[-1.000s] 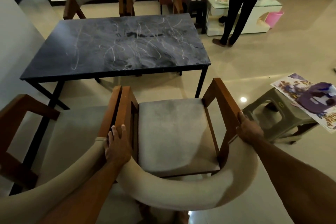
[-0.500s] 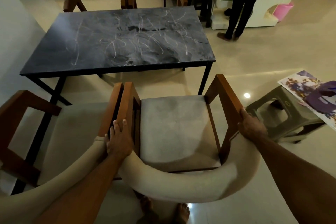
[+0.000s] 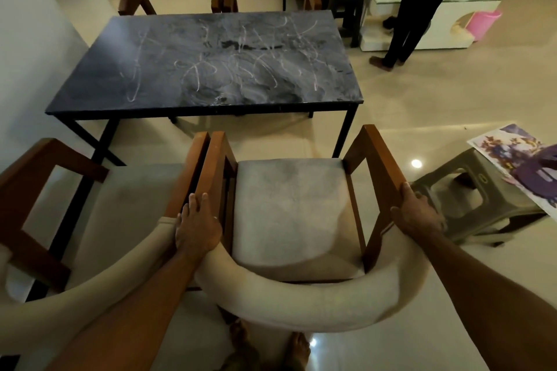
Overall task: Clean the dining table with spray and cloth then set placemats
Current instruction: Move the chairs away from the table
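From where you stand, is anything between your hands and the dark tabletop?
Yes: the beige-cushioned wooden armchair that the left hand and right hand hold by its armrests stands between them and the scribbled dark marble dining table.

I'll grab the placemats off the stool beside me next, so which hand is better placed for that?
Right. The right hand grips the chair arm nearest the stool; the left hand is on the far side.
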